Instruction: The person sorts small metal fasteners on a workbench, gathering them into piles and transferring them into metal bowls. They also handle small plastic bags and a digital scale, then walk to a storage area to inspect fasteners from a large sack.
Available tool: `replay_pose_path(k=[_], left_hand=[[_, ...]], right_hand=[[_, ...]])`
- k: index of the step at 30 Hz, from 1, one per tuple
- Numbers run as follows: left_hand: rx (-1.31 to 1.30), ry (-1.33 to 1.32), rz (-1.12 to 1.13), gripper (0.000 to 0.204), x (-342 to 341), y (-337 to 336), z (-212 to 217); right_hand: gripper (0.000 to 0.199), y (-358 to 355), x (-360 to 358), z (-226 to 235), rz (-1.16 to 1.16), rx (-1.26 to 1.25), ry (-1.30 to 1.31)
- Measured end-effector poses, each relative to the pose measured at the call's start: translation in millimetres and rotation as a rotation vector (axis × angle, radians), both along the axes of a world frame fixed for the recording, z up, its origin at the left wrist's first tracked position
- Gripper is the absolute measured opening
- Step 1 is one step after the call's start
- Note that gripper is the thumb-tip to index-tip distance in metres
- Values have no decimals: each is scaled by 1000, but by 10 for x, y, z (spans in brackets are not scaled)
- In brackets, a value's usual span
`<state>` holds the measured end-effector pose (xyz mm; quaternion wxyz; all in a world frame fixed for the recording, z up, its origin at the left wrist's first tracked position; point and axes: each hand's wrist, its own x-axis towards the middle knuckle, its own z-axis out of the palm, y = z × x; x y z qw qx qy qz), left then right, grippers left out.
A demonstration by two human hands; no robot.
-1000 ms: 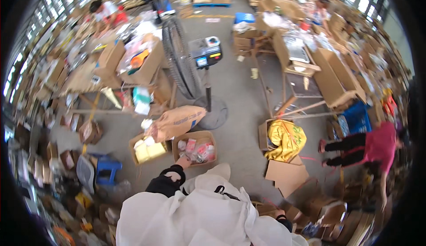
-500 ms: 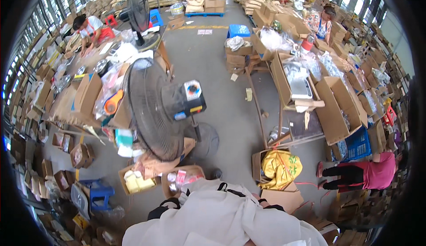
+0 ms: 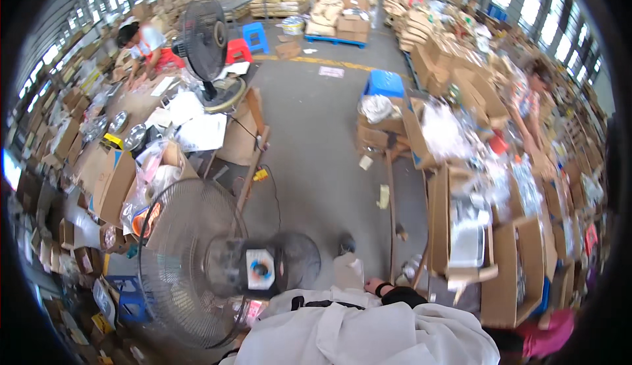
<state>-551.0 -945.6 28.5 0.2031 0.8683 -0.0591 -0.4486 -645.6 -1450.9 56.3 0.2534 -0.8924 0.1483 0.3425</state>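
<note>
My right hand [image 3: 374,285] shows only in part, just beyond the front of my pale top, beside a light beige shape [image 3: 349,271] that looks like my leg. A dark band circles its wrist and a black sleeve [image 3: 403,295] covers the forearm. Its fingers are too small and hidden to read, and nothing held can be made out. My left hand does not show; a bit of dark sleeve [image 3: 230,354] appears low at the left, behind the large floor fan [image 3: 197,260]. That fan stands close on my left. One dark shoe [image 3: 347,243] is on the grey floor ahead.
An aisle [image 3: 316,141] runs ahead between cluttered worktables. Open cardboard boxes [image 3: 513,266] line the right side, where one person [image 3: 526,102] works. Another person [image 3: 141,46] bends over the left table. A second fan [image 3: 204,42] and blue stools [image 3: 385,85] stand farther along.
I have moved forward along the aisle, and the large fan and right-hand boxes are now nearer. My right hand has swung forward; my left has dropped back out of sight.
</note>
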Motion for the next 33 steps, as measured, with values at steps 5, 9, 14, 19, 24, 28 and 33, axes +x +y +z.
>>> replay_pose_path(k=[5, 9, 14, 19, 24, 28, 33], left_hand=[[0, -61, 167, 29, 1244, -928, 98], [-171, -199, 388, 29, 2352, -1729, 460], [-275, -247, 617, 30, 3246, -2380, 645], [-65, -107, 494, 30, 3788, -2600, 192], [108, 14, 235, 31, 5255, -2847, -126], [147, -252, 52, 31, 7717, -3138, -385], [-37, -507, 329, 26, 11148, -3754, 258]], right_hand=[[22, -927, 1950, 135, 248, -7, -68], [17, -1694, 3739, 725, 126, 120, -284], [15, -2514, 5256, 466, -89, 36, -150], [18, -2499, 6001, 450, 341, 217, -190], [22, -3061, 6563, 395, 220, 200, -57], [21, -4112, 6837, 255, 3, -19, 14], [18, -4955, 7973, 363, -730, 51, -315]])
